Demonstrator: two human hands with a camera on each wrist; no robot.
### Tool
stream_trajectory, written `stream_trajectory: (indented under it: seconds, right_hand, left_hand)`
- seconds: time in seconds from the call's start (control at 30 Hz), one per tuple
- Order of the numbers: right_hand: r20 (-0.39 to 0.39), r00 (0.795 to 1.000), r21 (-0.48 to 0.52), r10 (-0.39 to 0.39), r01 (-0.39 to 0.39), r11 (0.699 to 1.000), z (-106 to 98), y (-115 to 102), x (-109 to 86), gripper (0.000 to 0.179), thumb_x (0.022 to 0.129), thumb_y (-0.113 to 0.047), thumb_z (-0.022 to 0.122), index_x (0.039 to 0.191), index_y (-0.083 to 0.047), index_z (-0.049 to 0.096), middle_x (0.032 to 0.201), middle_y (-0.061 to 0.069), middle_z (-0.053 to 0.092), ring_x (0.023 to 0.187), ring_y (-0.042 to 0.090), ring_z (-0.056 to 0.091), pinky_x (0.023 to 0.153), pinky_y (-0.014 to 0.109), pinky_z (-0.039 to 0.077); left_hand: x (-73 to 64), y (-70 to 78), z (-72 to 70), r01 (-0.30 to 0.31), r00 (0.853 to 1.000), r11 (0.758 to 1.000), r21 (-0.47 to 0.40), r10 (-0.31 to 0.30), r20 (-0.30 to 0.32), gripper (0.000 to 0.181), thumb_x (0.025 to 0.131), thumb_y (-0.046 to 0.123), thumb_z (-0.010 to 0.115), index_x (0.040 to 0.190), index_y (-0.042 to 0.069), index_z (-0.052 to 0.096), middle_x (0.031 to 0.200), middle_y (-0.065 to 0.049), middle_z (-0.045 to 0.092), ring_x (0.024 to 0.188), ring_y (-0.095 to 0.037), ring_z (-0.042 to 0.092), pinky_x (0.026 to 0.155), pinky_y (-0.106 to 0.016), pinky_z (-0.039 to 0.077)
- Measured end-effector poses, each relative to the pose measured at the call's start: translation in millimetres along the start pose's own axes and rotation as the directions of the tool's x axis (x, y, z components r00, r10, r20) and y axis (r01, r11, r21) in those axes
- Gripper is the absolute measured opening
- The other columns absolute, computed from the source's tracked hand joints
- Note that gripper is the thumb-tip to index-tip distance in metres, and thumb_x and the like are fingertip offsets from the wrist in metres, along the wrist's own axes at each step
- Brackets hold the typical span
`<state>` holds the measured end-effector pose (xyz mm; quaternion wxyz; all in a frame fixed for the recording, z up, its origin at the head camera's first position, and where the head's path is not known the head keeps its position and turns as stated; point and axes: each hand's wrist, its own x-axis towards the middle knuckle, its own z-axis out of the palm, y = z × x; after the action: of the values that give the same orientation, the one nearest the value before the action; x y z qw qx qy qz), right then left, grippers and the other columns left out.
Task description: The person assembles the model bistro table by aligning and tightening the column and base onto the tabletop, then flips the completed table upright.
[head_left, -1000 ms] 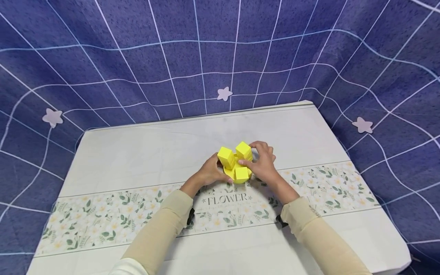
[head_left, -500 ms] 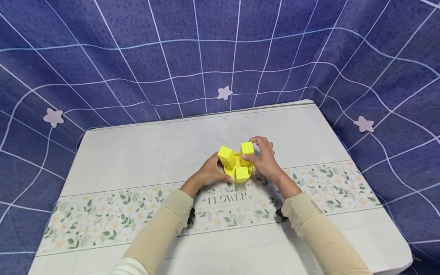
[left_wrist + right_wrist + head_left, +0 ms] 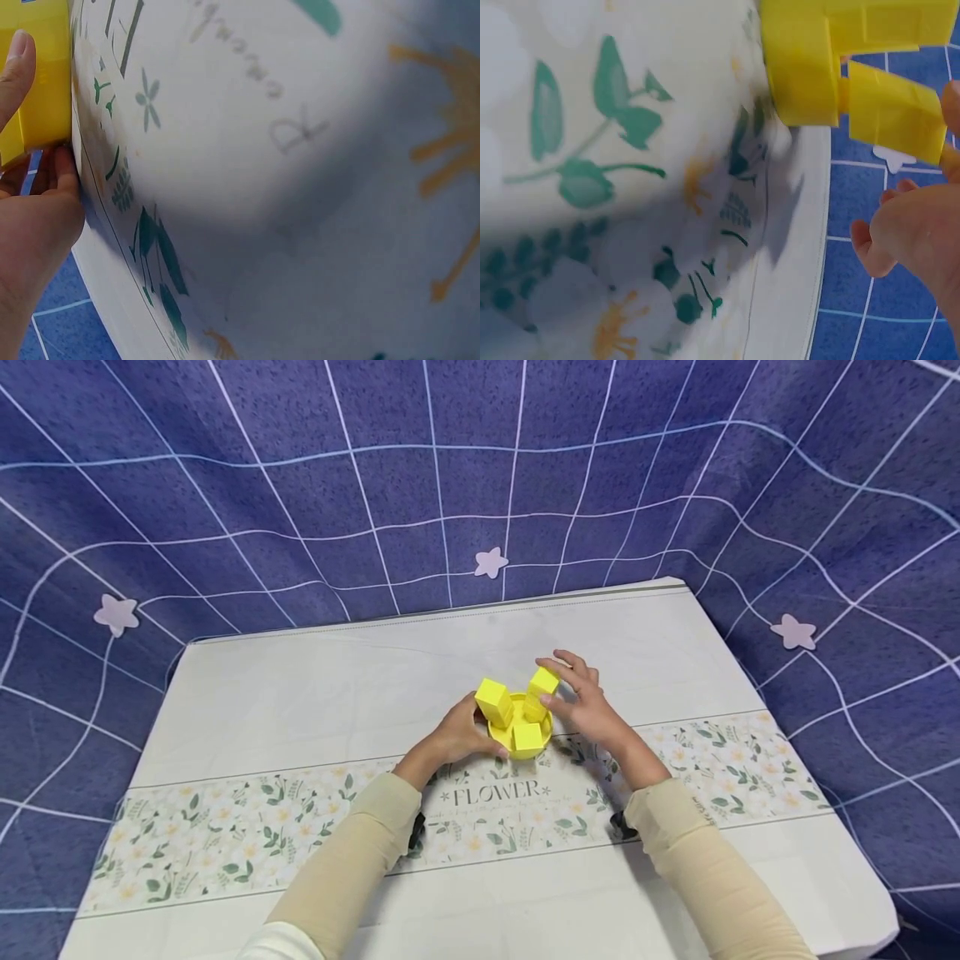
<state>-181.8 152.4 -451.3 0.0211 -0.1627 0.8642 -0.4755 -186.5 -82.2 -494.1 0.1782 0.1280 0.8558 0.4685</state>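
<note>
A round yellow dish [image 3: 519,720] with a low rim sits mid-table, and yellow rectangular blocks rise from it. My left hand [image 3: 457,733] grips its left side, thumb at the front and the other fingers behind; the left wrist view shows that thumb [image 3: 16,67] against the yellow wall. Between the thumb and index finger of my right hand [image 3: 588,706], the right block [image 3: 542,687] is pinched near its top. This block leans to the right in the head view and is tilted in the right wrist view. A back-left block [image 3: 493,700] and a front block [image 3: 527,737] stand beside it.
The table has a white cover [image 3: 337,685] with a floral band [image 3: 240,827] lettered "FLOWER". Blue cloth [image 3: 390,485] with white grid lines and star shapes hangs behind and at the sides. Dark straps [image 3: 624,825] show under the wrists.
My right hand has moved right and slightly away, taking the right block with it, which now leans outward. The left hand, dish and other blocks stay in place.
</note>
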Motion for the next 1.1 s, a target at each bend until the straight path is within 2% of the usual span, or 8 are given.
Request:
stream_trajectory:
  seconds: [0.17, 0.37, 0.47, 0.57, 0.67, 0.8, 0.97, 1.1]
  right_hand:
    - [-0.040, 0.999, 0.000, 0.023, -0.023, 1.000, -3, 3, 1.5, 0.038, 0.080, -0.031, 0.063, 0.114, -0.021, 0.050, 0.139, 0.002, 0.023, 0.122, 0.025, 0.015, 0.093, 0.057, 0.017]
    - [-0.091, 0.992, -0.046, 0.086, -0.090, 0.995, 4, 2, -0.5, 0.050, 0.072, -0.043, 0.068, 0.094, -0.009, 0.037, 0.128, 0.005, 0.032, 0.115, 0.027, 0.020, 0.093, 0.056, 0.008]
    - [-0.051, 0.997, -0.066, 0.061, -0.064, 0.996, 2, 0, -4.3, 0.049, 0.075, -0.046, 0.064, 0.099, -0.011, 0.039, 0.131, 0.006, 0.028, 0.117, 0.027, 0.018, 0.092, 0.056, 0.009]
    - [0.027, 1.000, -0.052, 0.008, -0.007, 0.999, -7, -1, -8.0, 0.044, 0.081, -0.041, 0.059, 0.117, -0.020, 0.045, 0.138, 0.004, 0.022, 0.122, 0.026, 0.013, 0.092, 0.058, 0.010]
    - [0.139, 0.990, -0.003, -0.031, 0.032, 0.999, -20, -1, -9.4, 0.044, 0.086, -0.028, 0.055, 0.129, -0.028, 0.043, 0.144, 0.000, 0.016, 0.126, 0.024, 0.008, 0.094, 0.059, 0.013]
    - [0.240, 0.970, 0.018, -0.042, 0.039, 0.999, -30, 1, -6.9, 0.044, 0.087, -0.017, 0.053, 0.129, -0.030, 0.044, 0.145, -0.001, 0.016, 0.128, 0.023, 0.006, 0.095, 0.058, 0.017]
    - [0.192, 0.981, -0.003, -0.038, 0.039, 0.999, -25, 2, -3.1, 0.035, 0.080, -0.021, 0.064, 0.113, -0.020, 0.052, 0.138, 0.003, 0.027, 0.125, 0.027, 0.010, 0.094, 0.058, 0.017]
    - [0.142, 0.990, -0.014, 0.000, 0.002, 1.000, -16, 0, -2.1, 0.038, 0.073, -0.034, 0.069, 0.101, -0.018, 0.048, 0.130, 0.002, 0.034, 0.120, 0.026, 0.016, 0.093, 0.058, 0.018]
  left_hand:
    - [0.1, 0.6, -0.2, 0.008, 1.000, 1.000, 0.010, -0.008, -0.005, 0.094, 0.044, 0.039, 0.085, 0.123, 0.020, 0.038, 0.107, 0.006, 0.050, 0.097, -0.011, 0.049, 0.091, -0.033, 0.036]
    - [-0.3, 2.5, -0.5, 0.018, 1.000, 0.999, 0.027, -0.017, -0.019, 0.092, 0.043, 0.040, 0.085, 0.121, 0.022, 0.039, 0.104, 0.007, 0.051, 0.094, -0.010, 0.050, 0.090, -0.031, 0.037]
    - [-0.1, 2.9, -0.9, 0.020, 1.000, 0.999, 0.031, -0.019, -0.013, 0.093, 0.043, 0.042, 0.085, 0.121, 0.022, 0.039, 0.105, 0.007, 0.050, 0.094, -0.010, 0.050, 0.091, -0.031, 0.037]
    - [0.0, 2.8, -1.3, 0.017, 1.000, 0.999, 0.028, -0.016, -0.005, 0.095, 0.043, 0.043, 0.085, 0.123, 0.020, 0.038, 0.106, 0.006, 0.050, 0.095, -0.011, 0.049, 0.091, -0.032, 0.036]
    - [0.1, 2.3, -1.7, 0.013, 1.000, 1.000, 0.025, -0.013, -0.008, 0.096, 0.043, 0.042, 0.085, 0.123, 0.020, 0.038, 0.106, 0.006, 0.050, 0.096, -0.011, 0.049, 0.091, -0.032, 0.036]
    - [0.2, 2.3, -1.6, 0.019, 1.000, 1.000, 0.025, -0.018, -0.016, 0.093, 0.043, 0.040, 0.086, 0.121, 0.021, 0.039, 0.105, 0.007, 0.050, 0.095, -0.010, 0.049, 0.090, -0.031, 0.037]
    - [0.3, 2.5, -0.8, 0.027, 1.000, 0.999, 0.023, -0.027, -0.015, 0.093, 0.043, 0.040, 0.086, 0.121, 0.020, 0.039, 0.105, 0.006, 0.051, 0.095, -0.010, 0.050, 0.090, -0.030, 0.037]
    - [0.4, 2.8, -0.3, 0.030, 0.999, 0.999, 0.018, -0.030, -0.015, 0.093, 0.043, 0.039, 0.086, 0.121, 0.020, 0.039, 0.105, 0.006, 0.051, 0.095, -0.010, 0.050, 0.090, -0.031, 0.037]
